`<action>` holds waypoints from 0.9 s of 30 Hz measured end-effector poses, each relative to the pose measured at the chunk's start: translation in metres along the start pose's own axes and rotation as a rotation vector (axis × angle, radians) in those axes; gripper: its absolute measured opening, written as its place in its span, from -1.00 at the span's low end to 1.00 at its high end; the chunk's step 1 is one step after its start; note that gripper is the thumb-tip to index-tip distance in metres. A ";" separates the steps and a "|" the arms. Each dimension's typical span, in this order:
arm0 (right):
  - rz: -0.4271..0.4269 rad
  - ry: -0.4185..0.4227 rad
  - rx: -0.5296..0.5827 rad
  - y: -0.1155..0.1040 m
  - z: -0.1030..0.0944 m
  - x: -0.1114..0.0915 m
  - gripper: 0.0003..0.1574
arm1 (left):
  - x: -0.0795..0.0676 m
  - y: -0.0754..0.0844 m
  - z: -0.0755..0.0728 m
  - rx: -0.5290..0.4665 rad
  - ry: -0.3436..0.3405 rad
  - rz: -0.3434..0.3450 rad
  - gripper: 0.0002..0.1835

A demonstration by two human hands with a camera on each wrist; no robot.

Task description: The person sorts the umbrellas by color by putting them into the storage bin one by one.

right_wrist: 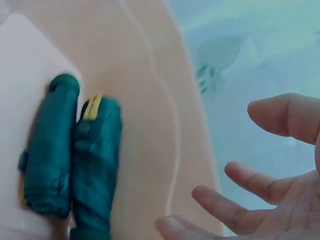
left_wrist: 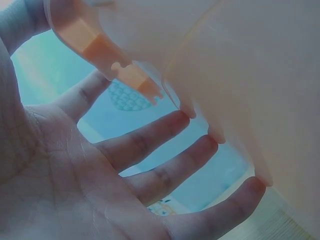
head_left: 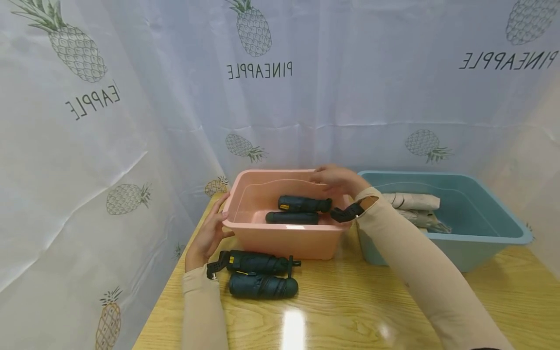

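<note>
1. I see a pineapple-print curtain (head_left: pixel 350 112) behind the wood-grain table (head_left: pixel 345 316).
2. There, my left hand (head_left: pixel 210 236) grips the pink bin (head_left: pixel 286 241) by its rim.
3. Two folded umbrellas (head_left: pixel 302 203) lie inside; my right hand (head_left: pixel 339 179), fingers apart, hovers by its back rim.

The head view looks forward and down from farther back. Up close, both wrist views share the pink tub (head_left: pixel 280 243) by the left edge of the tabletop (head_left: pixel 350 301).

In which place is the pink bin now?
In the head view, the pink bin is near the centre, left of the blue bin, with the left hand at its left rim.
</note>
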State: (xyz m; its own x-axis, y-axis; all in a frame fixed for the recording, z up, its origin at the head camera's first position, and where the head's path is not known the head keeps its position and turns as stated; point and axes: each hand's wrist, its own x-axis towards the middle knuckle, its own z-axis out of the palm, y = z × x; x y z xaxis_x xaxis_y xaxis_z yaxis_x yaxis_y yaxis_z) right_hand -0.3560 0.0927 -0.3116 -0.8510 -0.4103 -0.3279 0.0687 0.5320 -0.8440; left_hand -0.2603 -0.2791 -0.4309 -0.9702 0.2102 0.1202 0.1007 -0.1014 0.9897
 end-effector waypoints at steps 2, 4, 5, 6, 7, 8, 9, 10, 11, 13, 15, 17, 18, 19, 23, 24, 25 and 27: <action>-0.049 0.001 0.000 -0.003 0.000 -0.005 -0.28 | 0.000 0.000 -0.001 -0.003 0.000 -0.001 -0.32; -0.107 0.010 -0.010 -0.007 0.003 -0.015 -0.36 | 0.000 -0.001 -0.002 -0.008 0.001 -0.002 -0.33; -0.141 0.012 -0.013 -0.008 0.004 -0.020 -0.38 | 0.000 -0.001 -0.002 -0.009 0.001 -0.001 -0.33; -0.174 0.006 -0.007 -0.009 0.006 -0.027 -0.40 | 0.000 -0.001 -0.003 -0.011 0.002 -0.001 -0.33; -0.209 -0.002 0.000 -0.010 0.008 -0.034 -0.40 | 0.000 -0.001 -0.003 -0.011 0.001 -0.002 -0.33; -0.245 -0.009 0.009 -0.010 0.011 -0.040 -0.43 | 0.000 -0.001 -0.003 -0.011 0.000 -0.003 -0.34; -0.280 -0.014 0.015 -0.010 0.014 -0.047 -0.45 | 0.000 -0.001 -0.004 -0.011 -0.001 -0.004 -0.34; -0.319 -0.020 0.022 -0.009 0.018 -0.054 -0.46 | 0.000 -0.001 -0.004 -0.011 -0.003 -0.004 -0.34; -0.358 -0.027 0.034 -0.007 0.021 -0.059 -0.48 | 0.000 0.000 -0.004 -0.010 -0.005 -0.002 -0.34; -0.424 -0.046 0.078 -0.002 0.029 -0.069 -0.50 | 0.000 0.000 -0.004 -0.010 -0.009 -0.002 -0.34; -0.489 -0.077 0.130 0.005 0.036 -0.077 -0.54 | 0.001 0.001 -0.003 -0.010 -0.013 0.003 -0.34; -0.554 -0.125 0.207 0.014 0.044 -0.083 -0.60 | 0.001 0.001 -0.002 -0.007 -0.016 0.007 -0.34; -0.581 -0.151 0.242 0.019 0.048 -0.087 -0.63 | 0.001 0.001 -0.002 -0.007 -0.016 0.008 -0.33; -0.615 -0.179 0.268 0.024 0.052 -0.090 -0.67 | 0.001 0.001 -0.001 -0.004 -0.016 0.008 -0.33; -0.743 -0.276 0.307 0.044 0.069 -0.096 -0.70 | 0.002 0.001 -0.001 0.004 -0.010 0.004 -0.33; -0.756 -0.292 0.300 0.049 0.074 -0.096 -0.68 | 0.002 0.000 -0.001 0.005 -0.008 0.002 -0.33; -0.761 -0.306 0.290 0.054 0.078 -0.097 -0.66 | 0.002 0.000 -0.001 0.004 -0.006 0.001 -0.33; -0.736 -0.333 0.276 0.062 0.087 -0.096 -0.62 | 0.002 -0.001 -0.001 0.002 -0.003 0.000 -0.33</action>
State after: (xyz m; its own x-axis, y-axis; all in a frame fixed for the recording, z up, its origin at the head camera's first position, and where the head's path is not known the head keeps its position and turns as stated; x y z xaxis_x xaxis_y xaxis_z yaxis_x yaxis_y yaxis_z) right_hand -0.2244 0.1005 -0.3694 -0.5338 -0.8001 0.2737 -0.2810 -0.1374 -0.9498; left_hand -0.2627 -0.2796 -0.4316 -0.9696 0.2132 0.1205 0.1012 -0.0992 0.9899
